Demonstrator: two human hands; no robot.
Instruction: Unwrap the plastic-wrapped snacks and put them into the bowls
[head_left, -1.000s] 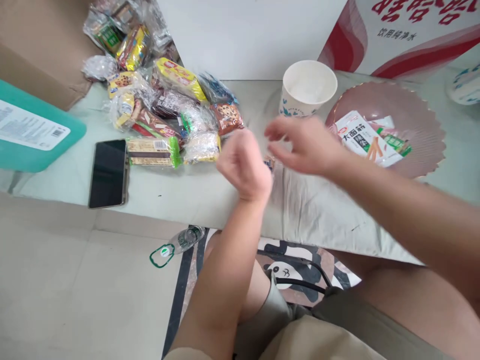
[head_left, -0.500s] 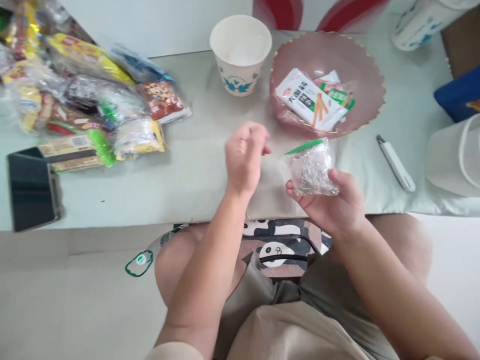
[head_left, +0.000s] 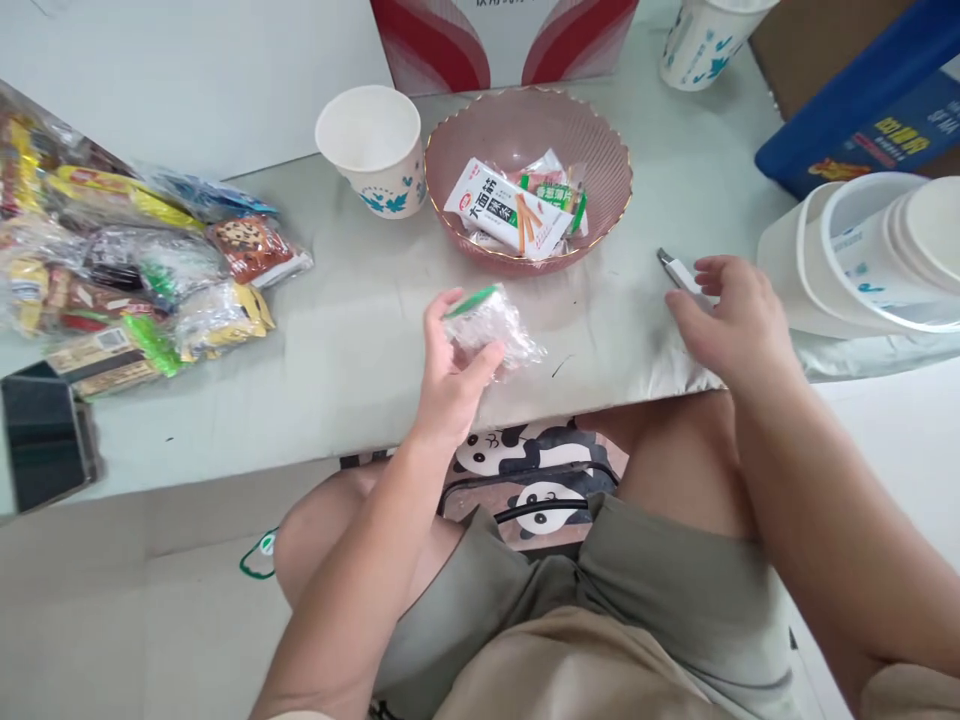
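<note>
My left hand (head_left: 454, 375) is closed on a crinkled clear plastic packet (head_left: 495, 330) with a green strip along its top edge. The packet is held just over the front of the table, below the pink bowl (head_left: 442, 235). Over at the right, my right hand (head_left: 739, 315) is at a slim white utility knife (head_left: 686, 280) with a dark tip. Thumb and fingers are apart on either side of the knife, and part of its body is hidden by the hand. Inside the bowl lie several snack packets (head_left: 510, 210).
A white paper cup (head_left: 375, 150) stands left of the bowl, another paper cup (head_left: 705, 45) behind. At right are a white bucket (head_left: 802, 260) holding stacked cups and a blue box (head_left: 840, 120). A pile of wrapped snacks (head_left: 135, 260) and a phone (head_left: 45, 435) lie left.
The clear packet has passed from my right hand to my left hand. My right hand has moved right to the utility knife. The camera view has turned to the right.
</note>
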